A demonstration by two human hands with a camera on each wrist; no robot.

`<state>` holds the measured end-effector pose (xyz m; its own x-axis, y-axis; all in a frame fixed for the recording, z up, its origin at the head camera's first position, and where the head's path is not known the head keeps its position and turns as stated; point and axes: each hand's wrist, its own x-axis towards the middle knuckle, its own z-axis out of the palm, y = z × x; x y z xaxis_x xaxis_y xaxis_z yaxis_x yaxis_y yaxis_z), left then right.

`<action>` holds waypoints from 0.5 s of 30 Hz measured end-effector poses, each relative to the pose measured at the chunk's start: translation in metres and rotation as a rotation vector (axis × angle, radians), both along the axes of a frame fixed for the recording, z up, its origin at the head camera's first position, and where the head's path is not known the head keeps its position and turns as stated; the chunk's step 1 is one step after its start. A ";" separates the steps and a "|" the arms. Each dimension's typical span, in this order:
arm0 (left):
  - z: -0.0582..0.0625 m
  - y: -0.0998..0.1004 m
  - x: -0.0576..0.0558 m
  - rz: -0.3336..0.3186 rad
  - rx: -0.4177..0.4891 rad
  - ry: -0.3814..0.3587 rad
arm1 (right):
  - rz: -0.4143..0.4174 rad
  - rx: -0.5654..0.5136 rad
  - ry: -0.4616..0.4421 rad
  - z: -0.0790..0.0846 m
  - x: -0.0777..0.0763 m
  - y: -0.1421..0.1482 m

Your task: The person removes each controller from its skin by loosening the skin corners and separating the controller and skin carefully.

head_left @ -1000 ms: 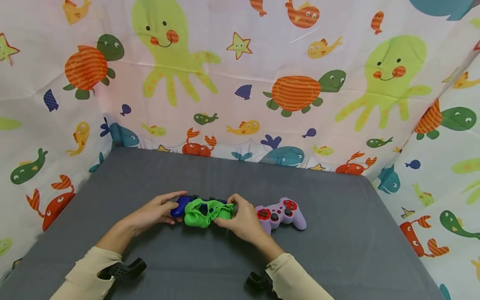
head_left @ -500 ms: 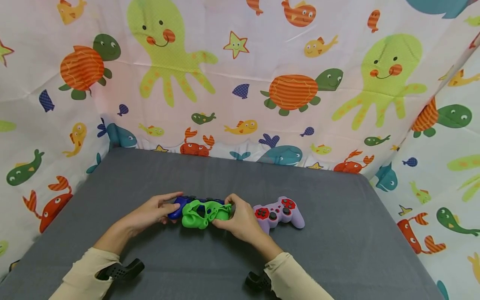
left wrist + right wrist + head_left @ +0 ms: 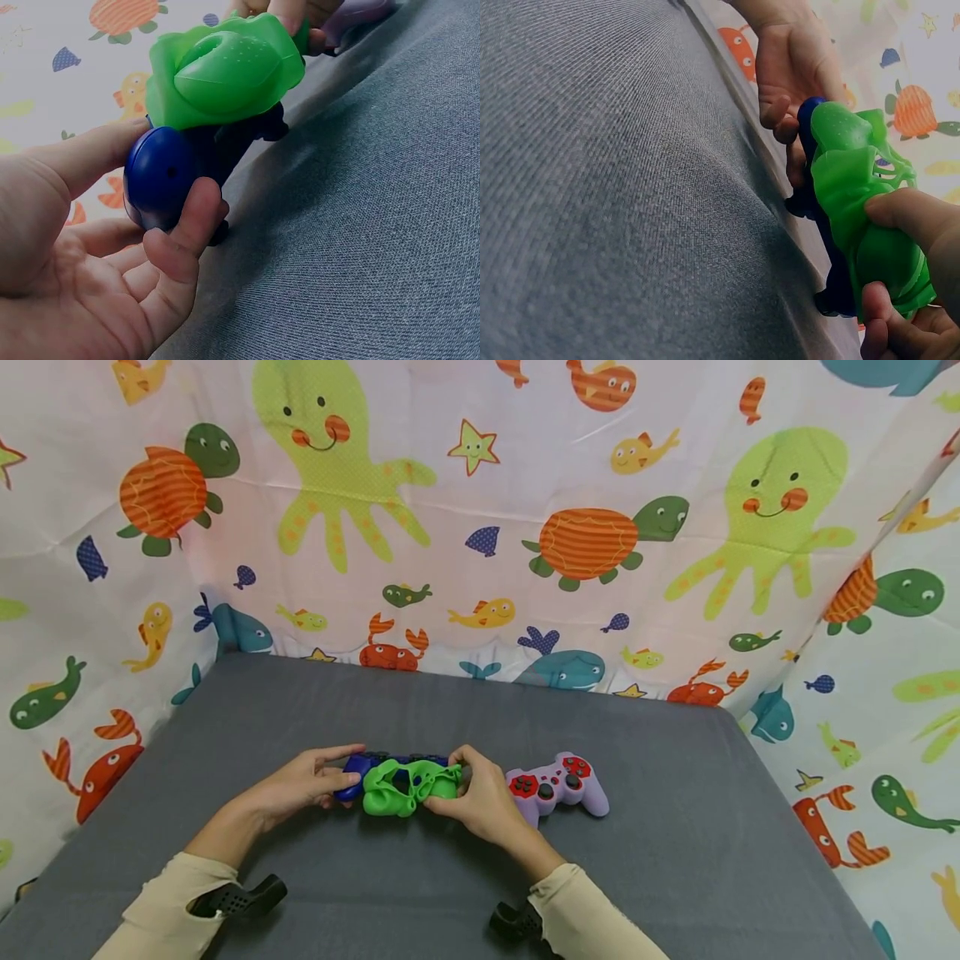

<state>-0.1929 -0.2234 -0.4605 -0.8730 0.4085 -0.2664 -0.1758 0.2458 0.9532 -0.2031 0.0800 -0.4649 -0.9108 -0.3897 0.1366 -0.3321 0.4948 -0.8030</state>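
Note:
A dark blue game controller is held just above the grey cloth, in the middle of the head view. My left hand grips its left handle, with thumb and fingers around the blue end. A soft green silicone controller cover lies over the controller's face, crumpled and with open holes. My right hand pinches the right end of this cover between thumb and fingers, as the right wrist view shows. The controller's right side is mostly hidden behind the cover and that hand.
A lilac game controller with red button areas lies on the grey cloth-covered table, close to the right of my right hand. White fabric printed with sea animals stands around the table's back and sides.
The blue controller, the green cover and both hands appear shifted slightly left along with the whole view. Both hands keep their holds, and the cover's shape is almost the same.

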 end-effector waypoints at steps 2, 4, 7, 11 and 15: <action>0.000 0.000 -0.001 0.004 -0.002 -0.001 | -0.002 -0.004 0.005 0.000 -0.001 0.000; 0.000 0.001 -0.002 0.009 -0.009 -0.002 | -0.003 -0.007 0.010 0.000 -0.001 0.000; 0.000 0.002 -0.002 0.012 -0.017 0.002 | -0.006 -0.006 0.009 0.000 -0.001 0.000; -0.001 0.002 -0.001 0.014 -0.024 0.011 | -0.011 -0.013 0.005 0.000 0.000 0.000; -0.001 0.001 0.000 0.016 -0.028 0.019 | -0.021 -0.025 -0.001 0.000 0.000 -0.001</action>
<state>-0.1925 -0.2219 -0.4611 -0.8845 0.3869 -0.2608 -0.1619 0.2697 0.9492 -0.2027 0.0789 -0.4652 -0.9188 -0.3672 0.1450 -0.3211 0.4814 -0.8156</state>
